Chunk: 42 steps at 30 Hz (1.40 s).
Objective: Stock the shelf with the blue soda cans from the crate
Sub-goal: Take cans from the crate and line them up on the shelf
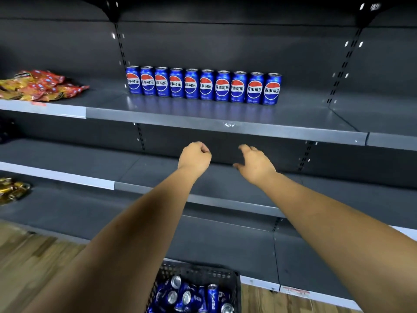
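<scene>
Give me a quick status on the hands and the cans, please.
Left hand curled, empty; right hand open, empty. Ten blue cans upright in a row on shelf. More lie in crate. Nothing in the way.

L hand [194, 155] fisted, R hand [255, 161] relaxed.

Grey shelf [203, 114]: ten upright blue cans [203, 85] in row; snack packets [40, 85] at left.

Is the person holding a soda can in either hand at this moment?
No, the left hand is curled on nothing and the right hand is open, both empty below the row of cans.
</scene>
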### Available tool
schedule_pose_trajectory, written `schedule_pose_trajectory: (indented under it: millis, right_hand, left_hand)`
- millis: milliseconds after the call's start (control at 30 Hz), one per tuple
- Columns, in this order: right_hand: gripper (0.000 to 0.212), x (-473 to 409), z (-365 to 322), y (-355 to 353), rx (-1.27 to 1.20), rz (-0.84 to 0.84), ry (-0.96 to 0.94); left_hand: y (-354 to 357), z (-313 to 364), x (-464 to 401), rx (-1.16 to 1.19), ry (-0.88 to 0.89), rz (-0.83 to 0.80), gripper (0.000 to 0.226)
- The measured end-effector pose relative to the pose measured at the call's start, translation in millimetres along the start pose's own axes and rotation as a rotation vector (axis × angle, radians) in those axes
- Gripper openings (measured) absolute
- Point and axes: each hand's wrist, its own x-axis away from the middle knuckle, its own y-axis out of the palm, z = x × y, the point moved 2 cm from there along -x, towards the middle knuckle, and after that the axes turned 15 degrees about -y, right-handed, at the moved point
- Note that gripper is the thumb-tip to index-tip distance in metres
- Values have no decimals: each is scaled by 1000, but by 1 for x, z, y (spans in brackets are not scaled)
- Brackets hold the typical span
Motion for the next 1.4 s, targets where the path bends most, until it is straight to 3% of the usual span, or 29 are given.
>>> schedule_pose_trajectory:
  millis: [700, 1100, 1400]
  right_hand:
    - [50, 77, -56, 153, 55, -326, 103]
    - [54, 92, -44, 214, 43, -435, 21]
    - [60, 131, -12, 262, -118, -500, 12]
  left_hand:
    - [41, -138, 36, -217, -10, -275, 14]
    - [56, -213, 50, -412, -89, -311, 25]
    - [104, -256, 75, -438, -201, -347, 24]
